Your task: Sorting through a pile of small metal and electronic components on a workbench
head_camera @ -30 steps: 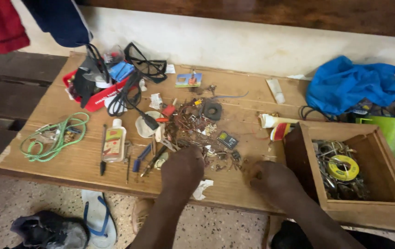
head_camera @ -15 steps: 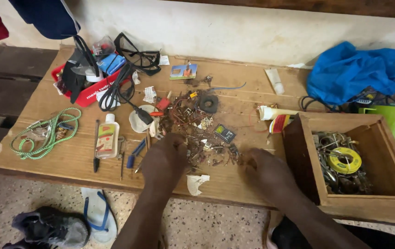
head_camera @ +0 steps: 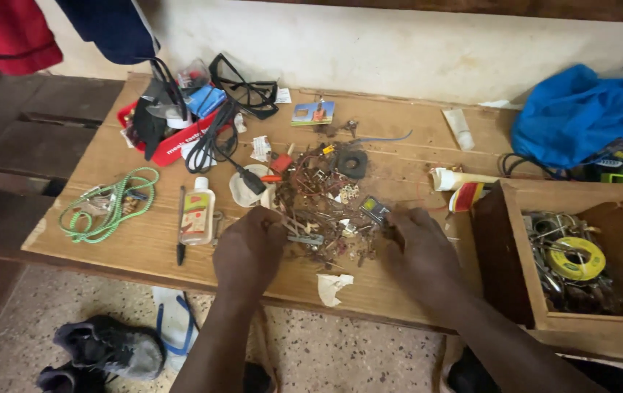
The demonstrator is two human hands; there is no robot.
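- L hand (head_camera: 248,251) lies palm down at the near left edge of the pile of small metal bits (head_camera: 322,207). Its fingers curl down into the bits; can't tell if they pinch one.
- R hand (head_camera: 422,251) lies palm down at the pile's near right edge, fingers a bit spread, tips touching the bits beside a small dark square part (head_camera: 374,209). Can't tell if it pinches anything.
- The pile sits mid wooden table (head_camera: 137,251), between both hands & just past them.
- Black ring (head_camera: 353,163) lies at the far side of the pile.
- Torn white paper scrap (head_camera: 333,287) lies near the table's front edge, between the arms.
- Small clear bottle (head_camera: 198,212) & black pen (head_camera: 180,224) lie left of the L hand.
- Green coiled cord (head_camera: 111,205) lies further left.
- Wooden box (head_camera: 504,255) w/ a yellow tape roll (head_camera: 577,258) inside stands right of the R hand.
- Blue cloth (head_camera: 580,113) lies at the far right.
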